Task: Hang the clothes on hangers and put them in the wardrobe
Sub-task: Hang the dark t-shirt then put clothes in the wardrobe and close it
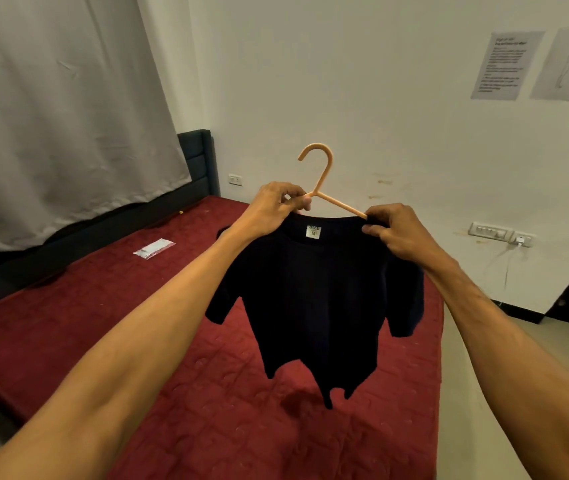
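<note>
head view: a soft, light black t-shirt (314, 299) (best held at the shoulders) is pinched onto a stiff orange hanger (324, 183) by the left hand (276, 206) and right hand (397, 233).

Seen from 1 head-worn wide-angle camera, facing forward and tilted down. Close on left hand (272, 206), right hand (397, 233) and hanger (323, 174) at frame centre, with forearms entering from the 2 lower corners. Beyond, maroon bed (103, 299) below, white wall (345, 81) ahead, curtain (61, 116) at left.
</note>
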